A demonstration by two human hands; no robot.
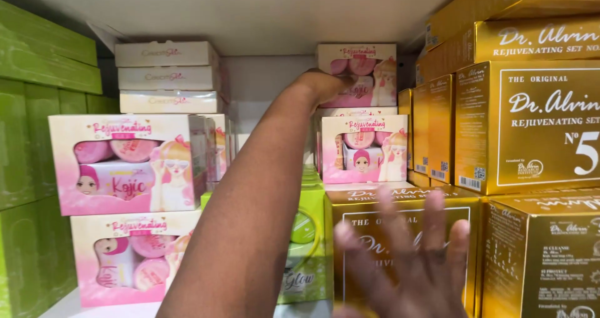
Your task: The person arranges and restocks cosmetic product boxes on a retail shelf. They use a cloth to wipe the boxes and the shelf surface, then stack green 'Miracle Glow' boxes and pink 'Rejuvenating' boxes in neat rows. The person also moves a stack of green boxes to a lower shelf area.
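Observation:
My left arm reaches deep into the shelf. My left hand (324,84) grips the left edge of a pink windowed box (365,74) at the top of the back stack, and its fingertips are hidden behind the box. Another pink box (365,149) stands just below it. My right hand (406,262) is blurred at the bottom of the view. Its fingers are spread and hold nothing, in front of a gold box (400,230).
Two pink boxes (125,165) are stacked at the left, with three flat white boxes (167,75) behind them. Green boxes (31,137) line the left wall, and a lime box (309,243) stands in the middle. Gold boxes (531,124) are stacked high on the right. The shelf ceiling (250,12) is close above.

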